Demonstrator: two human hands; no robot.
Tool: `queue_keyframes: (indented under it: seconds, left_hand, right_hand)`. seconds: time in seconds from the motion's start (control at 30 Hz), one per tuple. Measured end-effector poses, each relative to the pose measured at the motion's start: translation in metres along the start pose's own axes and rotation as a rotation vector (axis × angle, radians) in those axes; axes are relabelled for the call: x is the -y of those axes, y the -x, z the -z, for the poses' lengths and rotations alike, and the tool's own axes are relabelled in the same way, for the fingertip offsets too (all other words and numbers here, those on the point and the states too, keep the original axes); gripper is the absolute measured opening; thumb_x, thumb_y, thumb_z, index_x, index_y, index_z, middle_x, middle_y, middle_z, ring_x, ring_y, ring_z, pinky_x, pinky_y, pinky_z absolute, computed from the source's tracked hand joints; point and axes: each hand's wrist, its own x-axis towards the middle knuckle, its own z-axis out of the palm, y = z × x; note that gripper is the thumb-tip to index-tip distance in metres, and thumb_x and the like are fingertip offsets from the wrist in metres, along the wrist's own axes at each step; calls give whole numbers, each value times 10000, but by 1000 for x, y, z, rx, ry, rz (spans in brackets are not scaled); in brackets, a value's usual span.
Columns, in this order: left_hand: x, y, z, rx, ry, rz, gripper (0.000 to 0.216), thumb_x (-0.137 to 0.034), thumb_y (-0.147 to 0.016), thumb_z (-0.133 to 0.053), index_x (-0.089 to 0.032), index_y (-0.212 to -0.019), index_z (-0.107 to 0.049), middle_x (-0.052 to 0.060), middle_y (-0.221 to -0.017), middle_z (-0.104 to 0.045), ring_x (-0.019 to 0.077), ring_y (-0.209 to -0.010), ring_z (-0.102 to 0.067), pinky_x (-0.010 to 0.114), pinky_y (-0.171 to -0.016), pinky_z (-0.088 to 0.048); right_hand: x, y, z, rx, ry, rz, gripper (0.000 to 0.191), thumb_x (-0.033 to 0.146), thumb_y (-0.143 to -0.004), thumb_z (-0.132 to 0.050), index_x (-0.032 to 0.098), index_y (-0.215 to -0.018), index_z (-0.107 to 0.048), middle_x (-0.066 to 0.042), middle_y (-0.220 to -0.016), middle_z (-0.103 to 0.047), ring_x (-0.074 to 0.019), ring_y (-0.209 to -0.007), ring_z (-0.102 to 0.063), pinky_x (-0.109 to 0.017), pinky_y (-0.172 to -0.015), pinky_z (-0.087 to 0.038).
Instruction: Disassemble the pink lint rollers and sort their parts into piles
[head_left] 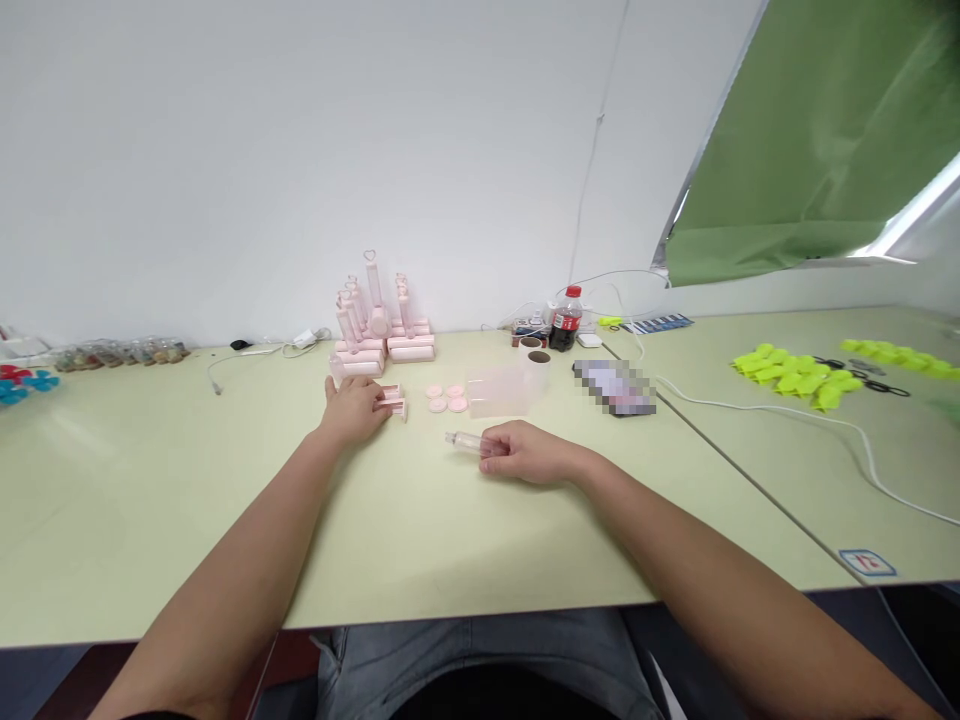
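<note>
My right hand (525,452) is closed around a clear plastic tube (466,442), which lies nearly level above the table with its narrow end pointing left. My left hand (352,410) rests at the pink plastic parts, its fingers bent and closed on a small pink holder (394,408). A second pink holder (391,391) sits just behind that one. Several pink round discs (448,398) lie between my hands. Right of them is a translucent pale box (499,392). Behind my left hand stand several pink tube stands with heart-shaped tops (375,300).
Two rolls (535,372), a cola bottle (566,320) and a blurred phone (615,387) are at the back right. White cables (780,408) cross the table. Yellow-green pieces (795,372) and scissors (885,387) lie far right; blue pieces (41,381) far left.
</note>
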Motion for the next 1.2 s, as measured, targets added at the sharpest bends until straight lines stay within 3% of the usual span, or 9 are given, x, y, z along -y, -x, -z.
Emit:
queue_keyframes:
  seconds: [0.13,0.43,0.67,0.93,1.07,1.2]
  left_hand:
    - [4,0,-1,21,9,9,251,-412,-846,-500,-209,-890,-640,121,-1138,-637,331,-1179,-509,651,-1086,-193]
    - [8,-1,-3,35,26,22,343,-204,-874,-413,-252,-1136,-629,93,-1284,-628,306,-1271,-472,654,-1107,-165]
    - [7,-1,-2,15,25,8,413,-133,-840,-405,-279,-1103,-688,56,-1308,-627,309,-1296,-442,692,-1108,-113]
    - [8,-2,4,-126,-8,114,332,-176,-808,-505,-273,-1044,-718,102,-1341,-587,375,-1339,-361,731,-1087,-56]
    - [-1,0,11,-261,53,103,356,-172,-864,-414,-262,-1059,-698,90,-1290,-618,317,-1292,-435,651,-1129,-89]
    - [-25,12,18,-358,285,-41,374,-337,-948,-347,-206,-1108,-659,92,-1181,-671,257,-1155,-557,438,-1059,-346]
  right_hand:
    - [0,0,0,1,-2,-3,221,389,-796,-631,180,-759,-567,42,-666,-515,-102,-581,-437,-226,-522,-312]
    - [-1,-1,0,-3,-1,-20,215,387,-793,-632,185,-758,-567,51,-665,-504,-100,-583,-435,-226,-527,-316]
    - [0,-1,0,-3,-1,-18,218,389,-787,-636,182,-763,-574,48,-668,-508,-103,-591,-435,-230,-528,-317]
    - [0,-1,-1,-7,10,-12,227,397,-788,-641,184,-756,-572,45,-667,-510,-106,-583,-436,-232,-524,-302]
    - [-1,-1,-1,-9,1,-14,223,397,-792,-640,188,-761,-569,49,-664,-500,-102,-577,-428,-229,-514,-295]
    - [-1,-2,-3,-71,-18,-12,220,396,-795,-638,191,-769,-564,52,-670,-479,-103,-593,-424,-227,-522,-302]
